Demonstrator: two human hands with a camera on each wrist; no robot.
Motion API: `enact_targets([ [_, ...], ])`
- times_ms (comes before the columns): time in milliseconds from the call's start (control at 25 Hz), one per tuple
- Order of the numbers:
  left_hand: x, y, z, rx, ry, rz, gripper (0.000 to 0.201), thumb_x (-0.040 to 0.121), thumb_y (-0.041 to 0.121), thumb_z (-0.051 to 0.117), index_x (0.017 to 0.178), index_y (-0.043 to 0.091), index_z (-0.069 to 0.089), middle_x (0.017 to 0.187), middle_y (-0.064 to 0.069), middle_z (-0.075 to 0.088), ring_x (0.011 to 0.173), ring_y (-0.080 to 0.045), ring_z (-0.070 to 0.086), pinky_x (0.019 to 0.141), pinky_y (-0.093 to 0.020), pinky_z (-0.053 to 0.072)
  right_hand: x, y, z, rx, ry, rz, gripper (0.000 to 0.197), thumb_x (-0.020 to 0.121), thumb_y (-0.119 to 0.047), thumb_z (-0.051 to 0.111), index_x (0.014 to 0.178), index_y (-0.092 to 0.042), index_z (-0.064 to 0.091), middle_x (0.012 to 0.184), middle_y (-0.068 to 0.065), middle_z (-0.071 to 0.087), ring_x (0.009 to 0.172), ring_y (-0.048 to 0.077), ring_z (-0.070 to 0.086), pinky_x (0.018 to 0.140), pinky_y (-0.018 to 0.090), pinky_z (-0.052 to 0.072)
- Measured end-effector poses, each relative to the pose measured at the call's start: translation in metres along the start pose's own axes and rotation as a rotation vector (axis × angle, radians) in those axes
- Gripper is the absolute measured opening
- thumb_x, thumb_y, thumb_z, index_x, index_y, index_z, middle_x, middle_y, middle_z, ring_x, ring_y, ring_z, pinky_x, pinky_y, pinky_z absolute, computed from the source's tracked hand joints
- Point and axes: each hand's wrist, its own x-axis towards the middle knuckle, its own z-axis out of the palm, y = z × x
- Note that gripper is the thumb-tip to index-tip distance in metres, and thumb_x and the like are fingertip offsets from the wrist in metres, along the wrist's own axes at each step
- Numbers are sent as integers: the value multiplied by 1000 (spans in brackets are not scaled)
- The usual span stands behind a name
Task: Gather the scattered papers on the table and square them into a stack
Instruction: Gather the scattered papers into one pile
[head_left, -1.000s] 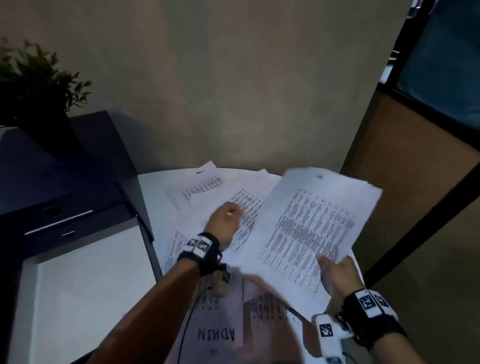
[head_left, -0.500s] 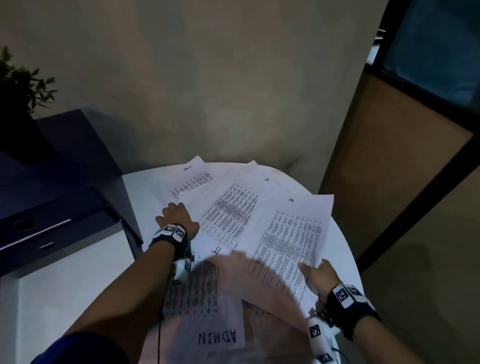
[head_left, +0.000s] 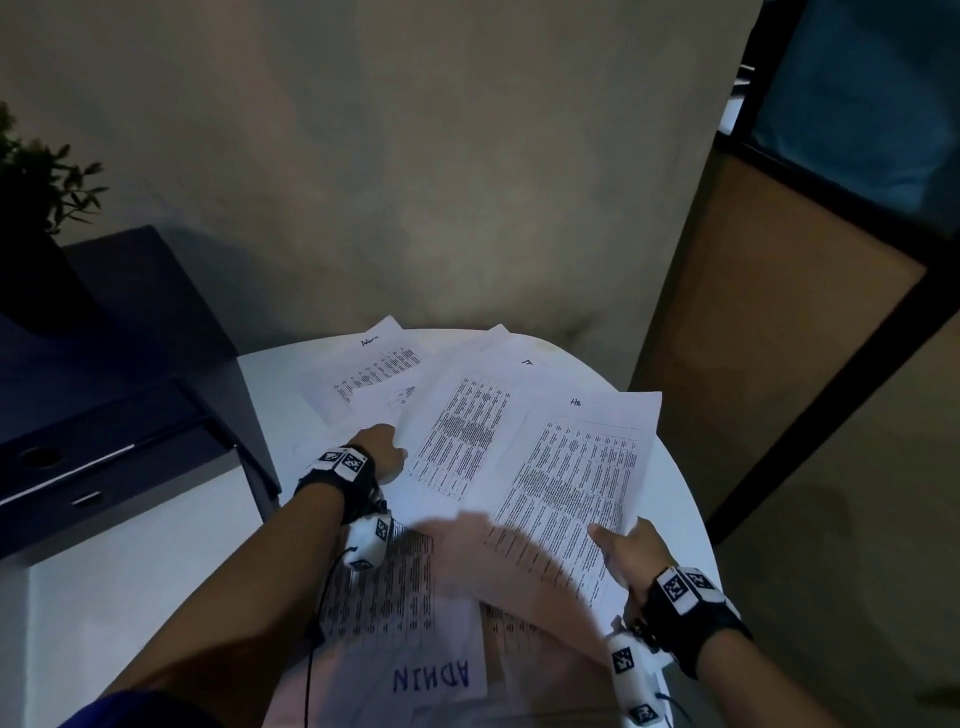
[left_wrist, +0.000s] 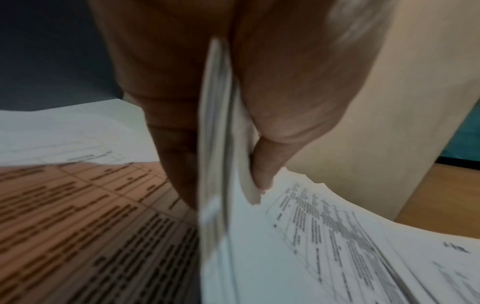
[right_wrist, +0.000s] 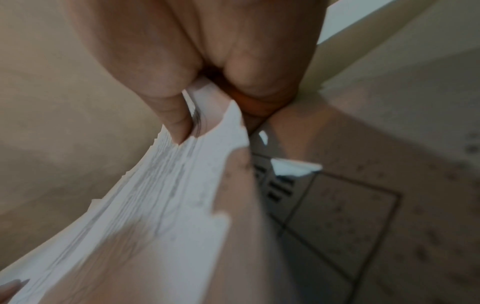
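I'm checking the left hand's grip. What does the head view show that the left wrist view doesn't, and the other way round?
Head view only: the right hand holding the sheets at their near right edge, the ADMIN sheet, and the plant. Left wrist view only: the left hand pinching a bundle of paper, seen edge-on, between thumb and fingers. Both: overlapping printed sheets, not yet squared.

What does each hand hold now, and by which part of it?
Printed sheets, overlapping loosely. The left hand pinches several by their left edge; the right hand pinches the sheet marked HR at its near right corner.
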Motion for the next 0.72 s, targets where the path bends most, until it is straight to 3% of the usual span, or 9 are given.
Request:
enact_targets([
  [80,-8,4,-3,-33,27,37,37,101,27,45,132,6,48,135,-18,53,113,-33,56,89,-35,46,4,5,2,10,24,4,113,39,-85,73,119,-10,49,79,3,49,64,18,48,72,33,44],
  [160,-16,7,-14,-111,126,49,27,98,20,44,120,8,53,127,-20,58,100,-33,57,82,-34,46,-4,-2,-1,25,25,-6,103,52,-77,77,125,-12,47,78,4,56,64,19,53,70,30,46],
  [240,-29,10,-34,-183,307,49,22,96,12,43,113,8,55,119,-22,62,92,-35,58,79,-35,47,-8,-5,-2,5,16,-23,99,70,-62,76,140,-1,41,92,11,65,82,28,65,77,33,52],
  [280,-36,13,-45,-237,421,40,22,95,9,43,113,8,56,113,-23,64,88,-36,58,77,-35,47,-7,-4,-2,-11,15,-25,101,67,-66,75,138,-2,43,91,9,62,80,28,64,76,34,53],
  [400,-56,20,-80,-533,652,4,24,99,11,43,117,1,56,111,-27,62,95,-41,60,83,-41,47,10,12,-2,-67,-20,-4,83,48,-82,70,97,-17,53,58,-8,42,53,15,38,57,25,37],
  [440,-56,21,-86,-684,654,-1,28,99,15,45,119,-2,55,116,-29,61,103,-44,60,90,-44,47,11,12,-2,-62,-37,-11,70,48,-81,68,79,-23,45,53,-10,36,50,13,31,55,24,32],
  [520,-56,26,-84,-918,594,54,33,97,23,49,122,3,57,120,-30,62,109,-44,61,97,-49,47,0,1,-7,-52,-45,-26,70,45,-81,71,70,-29,31,58,-7,33,47,13,32,53,23,32],
  [640,-66,44,-43,-792,429,213,34,99,17,51,131,12,58,128,-17,65,100,-28,64,90,-33,47,-16,-11,-11,100,-106,-50,58,73,-75,63,106,-29,56,70,3,63,54,22,59,52,26,48],
  [720,-73,57,1,-665,290,232,36,99,14,54,134,11,56,133,-12,62,101,-21,59,86,-24,41,-20,-11,-12,493,-263,14,75,74,-85,49,127,-32,59,107,11,74,93,28,71,87,46,57],
])
